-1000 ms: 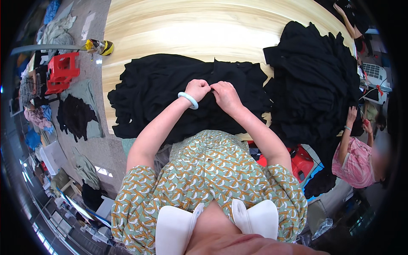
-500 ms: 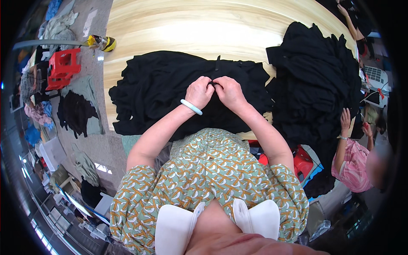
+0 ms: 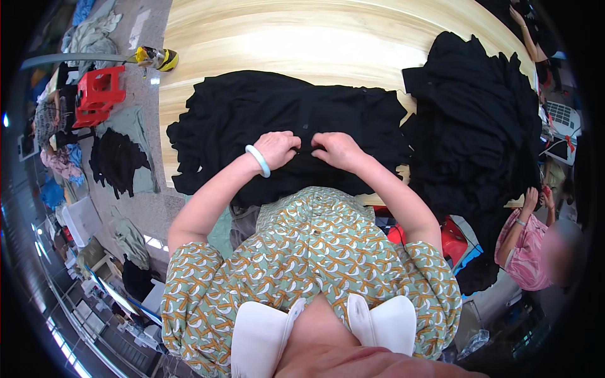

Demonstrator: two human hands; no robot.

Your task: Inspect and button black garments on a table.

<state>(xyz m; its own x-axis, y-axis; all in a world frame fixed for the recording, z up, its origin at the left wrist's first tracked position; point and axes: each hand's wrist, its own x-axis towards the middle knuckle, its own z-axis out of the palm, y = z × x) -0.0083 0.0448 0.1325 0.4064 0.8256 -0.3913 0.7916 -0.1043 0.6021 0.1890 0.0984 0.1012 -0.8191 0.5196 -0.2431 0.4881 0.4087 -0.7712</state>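
In the head view, the left hand [image 3: 276, 148] and right hand [image 3: 338, 151], fingers curled and slightly apart from each other, are over black cloth [image 3: 239, 113] spread on a pale wooden bench [image 3: 283, 50], left of a black clothing pile [image 3: 472, 120], though whether either grip is clamped on fabric cannot be told.

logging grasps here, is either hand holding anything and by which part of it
It cannot be told: the left hand and right hand are curled over the middle of the black cloth, but whether they pinch it does not show.
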